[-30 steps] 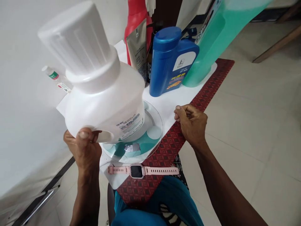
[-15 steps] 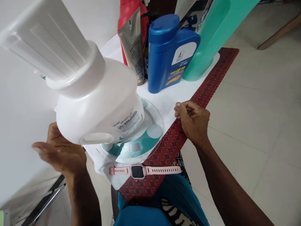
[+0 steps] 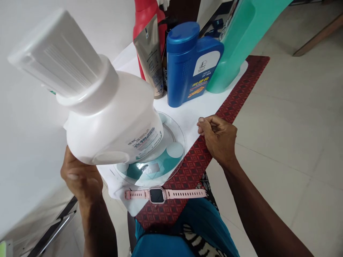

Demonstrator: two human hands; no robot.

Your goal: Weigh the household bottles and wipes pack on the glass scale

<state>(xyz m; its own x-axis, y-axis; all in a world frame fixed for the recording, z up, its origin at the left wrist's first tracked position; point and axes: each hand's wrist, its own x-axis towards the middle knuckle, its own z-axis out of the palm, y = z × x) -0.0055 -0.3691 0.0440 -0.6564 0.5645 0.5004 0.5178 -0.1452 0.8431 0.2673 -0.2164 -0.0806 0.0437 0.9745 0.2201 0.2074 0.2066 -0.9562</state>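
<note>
White jug [image 3: 115,103] may topple if our left hand [image 3: 82,178], grip unclear, bumps it, while our right hand [image 3: 219,138] curls empty.

big white jug [image 3: 115,116], ribbed cap on, small printed label on its side, looks to be standing on a round glass scale [image 3: 163,163] with teal patches, display [image 3: 150,168] too blurry to read tbh.

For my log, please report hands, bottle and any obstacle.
White bottle upright on glass scale. Left hand beside it, contact unclear. Right hand curled, nothing visible held. Pink watch on near side.
</note>
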